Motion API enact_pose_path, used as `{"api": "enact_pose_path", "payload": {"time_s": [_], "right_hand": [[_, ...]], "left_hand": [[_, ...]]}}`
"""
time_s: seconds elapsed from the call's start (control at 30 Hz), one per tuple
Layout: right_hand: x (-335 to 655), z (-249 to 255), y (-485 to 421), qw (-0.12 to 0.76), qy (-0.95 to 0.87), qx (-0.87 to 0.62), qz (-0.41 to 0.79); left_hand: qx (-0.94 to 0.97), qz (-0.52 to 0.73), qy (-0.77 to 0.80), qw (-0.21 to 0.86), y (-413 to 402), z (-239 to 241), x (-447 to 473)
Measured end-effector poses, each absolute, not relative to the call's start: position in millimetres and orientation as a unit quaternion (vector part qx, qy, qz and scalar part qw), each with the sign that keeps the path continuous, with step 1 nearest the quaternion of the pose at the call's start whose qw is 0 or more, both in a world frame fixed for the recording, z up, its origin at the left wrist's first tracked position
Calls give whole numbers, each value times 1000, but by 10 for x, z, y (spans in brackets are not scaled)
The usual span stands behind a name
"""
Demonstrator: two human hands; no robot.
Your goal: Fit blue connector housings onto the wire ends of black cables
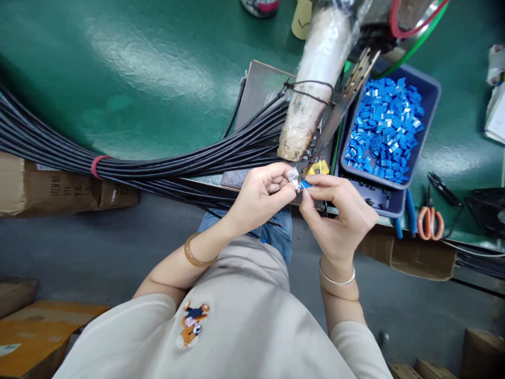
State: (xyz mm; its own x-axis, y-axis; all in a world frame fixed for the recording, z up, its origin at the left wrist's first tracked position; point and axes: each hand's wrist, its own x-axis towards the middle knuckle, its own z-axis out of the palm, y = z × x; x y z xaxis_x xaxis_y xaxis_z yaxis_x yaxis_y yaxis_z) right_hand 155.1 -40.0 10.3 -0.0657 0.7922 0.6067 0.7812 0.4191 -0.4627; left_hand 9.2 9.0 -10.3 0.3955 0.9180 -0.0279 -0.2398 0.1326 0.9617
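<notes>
At the bench's front edge my two hands meet, fingertips close together. My left hand [265, 193] is closed in a pinch on a small whitish connector piece [293, 177]. Between the thumb and fingers of my right hand [335, 210] sits a small blue plastic piece [304, 184], right beside the white one; whether the two touch I cannot tell. Just above my fingertips end a dark, narrow metal rod [327, 129] and a wide plastic-wrapped white tube [303, 110]. Something yellow [317, 167] lies behind my right fingers.
A thick bundle of black cables [165, 167], tied with a red band [96, 166], runs in from the left over a board [262, 87]. To the right stand a bin [433, 105] of blue pieces, a lower tray [394, 208], orange-handled scissors [430, 223] and pliers [444, 188].
</notes>
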Motion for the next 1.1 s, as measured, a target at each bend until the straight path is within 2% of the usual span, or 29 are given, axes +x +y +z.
{"api": "enact_pose_path", "payload": {"time_s": [1.1], "right_hand": [[1546,103,-412,407,-734,-544,0]], "left_hand": [[434,431,332,718,124,-33,113]]}}
